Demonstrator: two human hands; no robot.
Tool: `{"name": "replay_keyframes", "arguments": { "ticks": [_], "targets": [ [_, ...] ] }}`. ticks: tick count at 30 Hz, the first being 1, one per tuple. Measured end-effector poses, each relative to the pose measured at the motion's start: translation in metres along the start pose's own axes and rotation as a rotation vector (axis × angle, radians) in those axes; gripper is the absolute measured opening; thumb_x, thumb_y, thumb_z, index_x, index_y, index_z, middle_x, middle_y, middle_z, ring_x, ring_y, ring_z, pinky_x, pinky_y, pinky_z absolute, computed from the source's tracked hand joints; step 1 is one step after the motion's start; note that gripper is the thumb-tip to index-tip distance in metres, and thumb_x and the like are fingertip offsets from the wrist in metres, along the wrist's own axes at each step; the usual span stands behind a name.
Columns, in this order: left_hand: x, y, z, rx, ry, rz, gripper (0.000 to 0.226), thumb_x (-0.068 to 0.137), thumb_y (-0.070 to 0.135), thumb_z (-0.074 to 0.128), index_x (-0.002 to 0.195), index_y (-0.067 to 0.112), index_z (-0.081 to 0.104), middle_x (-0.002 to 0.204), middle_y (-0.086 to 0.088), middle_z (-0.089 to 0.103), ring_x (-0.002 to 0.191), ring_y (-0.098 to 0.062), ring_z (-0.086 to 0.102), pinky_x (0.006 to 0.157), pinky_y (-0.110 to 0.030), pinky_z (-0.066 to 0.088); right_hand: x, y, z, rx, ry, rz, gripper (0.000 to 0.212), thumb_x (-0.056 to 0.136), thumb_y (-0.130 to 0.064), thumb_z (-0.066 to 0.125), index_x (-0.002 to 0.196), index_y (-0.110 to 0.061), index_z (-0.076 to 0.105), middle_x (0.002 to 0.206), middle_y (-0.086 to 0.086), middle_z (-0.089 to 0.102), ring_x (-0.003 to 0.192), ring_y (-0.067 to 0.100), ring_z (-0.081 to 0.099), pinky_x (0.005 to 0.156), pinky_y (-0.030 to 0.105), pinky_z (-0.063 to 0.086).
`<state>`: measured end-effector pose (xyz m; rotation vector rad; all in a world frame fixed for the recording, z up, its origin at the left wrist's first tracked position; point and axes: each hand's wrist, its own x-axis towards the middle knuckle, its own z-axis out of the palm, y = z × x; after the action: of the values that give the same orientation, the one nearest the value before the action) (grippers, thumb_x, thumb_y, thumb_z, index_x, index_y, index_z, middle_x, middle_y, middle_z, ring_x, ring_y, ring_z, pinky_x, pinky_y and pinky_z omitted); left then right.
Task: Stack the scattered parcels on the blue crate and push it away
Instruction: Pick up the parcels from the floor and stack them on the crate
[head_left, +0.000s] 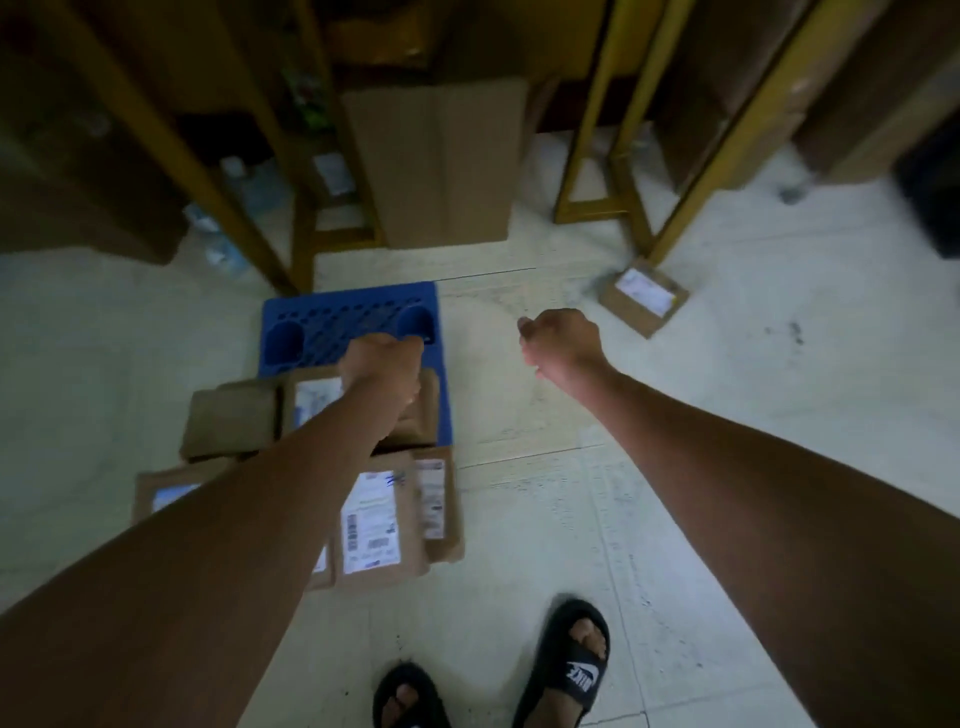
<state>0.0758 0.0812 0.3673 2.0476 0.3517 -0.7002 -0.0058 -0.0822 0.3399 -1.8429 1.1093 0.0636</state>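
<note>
The blue crate (332, 319) lies on the tiled floor at centre left, its far half bare. Several brown parcels with white labels rest on its near half and spill toward me, among them a plain one (231, 418) and a labelled one (371, 522). My left hand (382, 371) hovers over the crate's near right part with fingers curled; I see nothing in it. My right hand (563, 340) is in the air to the crate's right, also curled and holding nothing. One small parcel (644, 296) sits alone on the floor at the far right.
Yellow shelf legs (670, 208) stand on both sides of the far floor, with a tall cardboard box (441, 161) between them. Water bottles (223, 244) lie under the left shelf. My sandalled feet (566, 660) are at the bottom edge.
</note>
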Motion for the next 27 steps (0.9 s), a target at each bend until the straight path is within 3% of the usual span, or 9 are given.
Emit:
{"name": "replay_keyframes", "arguments": {
  "ticks": [4, 7, 11, 14, 17, 20, 23, 27],
  "targets": [
    [-0.024, 0.038, 0.094, 0.058, -0.11, 0.038, 0.024, 0.089, 0.018, 0.057, 0.067, 0.01, 0.058, 0.062, -0.009, 0.062, 0.063, -0.024, 0.062, 0.083, -0.045, 0.059, 0.024, 0.067, -0.094, 0.143, 0.135, 0.123, 0.025, 0.079, -0.039, 0.057, 0.062, -0.02, 0.057, 0.094, 0.013, 0.073, 0.095, 0.032, 0.069, 0.09, 0.048, 0.055],
    [-0.025, 0.065, 0.16, 0.122, -0.146, 0.026, 0.024, 0.091, 0.016, 0.051, 0.069, 0.007, 0.058, 0.077, -0.013, 0.069, 0.077, -0.027, 0.069, 0.09, -0.043, 0.057, 0.033, 0.105, -0.159, 0.19, 0.17, 0.186, 0.021, 0.083, -0.036, 0.058, 0.068, -0.022, 0.059, 0.094, 0.011, 0.072, 0.094, 0.031, 0.068, 0.089, 0.049, 0.055],
    [-0.018, 0.089, 0.23, 0.249, -0.168, 0.114, 0.019, 0.071, 0.024, 0.053, 0.071, 0.008, 0.063, 0.083, -0.015, 0.073, 0.091, -0.03, 0.071, 0.088, -0.042, 0.058, 0.056, 0.148, -0.216, 0.239, 0.259, 0.262, 0.028, 0.085, -0.037, 0.059, 0.063, -0.018, 0.057, 0.087, 0.016, 0.072, 0.094, 0.039, 0.067, 0.086, 0.051, 0.055],
    [-0.016, 0.101, 0.271, 0.381, -0.175, 0.193, 0.027, 0.076, 0.024, 0.051, 0.082, 0.005, 0.071, 0.091, -0.016, 0.074, 0.095, -0.033, 0.069, 0.09, -0.041, 0.056, 0.074, 0.168, -0.237, 0.313, 0.273, 0.313, 0.028, 0.085, -0.04, 0.057, 0.073, -0.015, 0.062, 0.091, 0.017, 0.072, 0.098, 0.038, 0.066, 0.088, 0.052, 0.054],
    [-0.001, 0.111, 0.303, 0.446, -0.178, 0.228, 0.029, 0.079, 0.02, 0.049, 0.084, 0.001, 0.071, 0.09, -0.016, 0.074, 0.095, -0.034, 0.069, 0.09, -0.04, 0.055, 0.09, 0.175, -0.244, 0.379, 0.273, 0.338, 0.041, 0.08, -0.044, 0.055, 0.102, -0.013, 0.069, 0.108, 0.013, 0.071, 0.109, 0.033, 0.063, 0.095, 0.049, 0.052],
    [0.022, 0.124, 0.339, 0.501, -0.205, 0.242, 0.031, 0.079, 0.021, 0.048, 0.083, 0.001, 0.07, 0.094, -0.019, 0.073, 0.097, -0.037, 0.069, 0.091, -0.043, 0.055, 0.12, 0.179, -0.244, 0.442, 0.311, 0.367, 0.041, 0.088, -0.039, 0.053, 0.122, -0.019, 0.064, 0.124, 0.009, 0.065, 0.117, 0.029, 0.059, 0.101, 0.046, 0.049],
    [0.043, 0.14, 0.371, 0.529, -0.209, 0.281, 0.027, 0.081, 0.023, 0.047, 0.078, 0.007, 0.068, 0.097, -0.02, 0.072, 0.092, -0.037, 0.067, 0.086, -0.045, 0.055, 0.159, 0.178, -0.244, 0.47, 0.321, 0.426, 0.043, 0.093, -0.038, 0.05, 0.13, -0.02, 0.059, 0.133, 0.007, 0.06, 0.118, 0.031, 0.059, 0.104, 0.044, 0.046],
    [0.083, 0.144, 0.41, 0.564, -0.273, 0.307, 0.038, 0.084, 0.023, 0.046, 0.105, -0.002, 0.067, 0.113, -0.026, 0.067, 0.108, -0.044, 0.061, 0.094, -0.05, 0.05, 0.215, 0.194, -0.236, 0.469, 0.349, 0.418, 0.047, 0.095, -0.041, 0.049, 0.134, -0.015, 0.055, 0.137, 0.009, 0.057, 0.124, 0.028, 0.055, 0.107, 0.033, 0.04]
  ]
}}
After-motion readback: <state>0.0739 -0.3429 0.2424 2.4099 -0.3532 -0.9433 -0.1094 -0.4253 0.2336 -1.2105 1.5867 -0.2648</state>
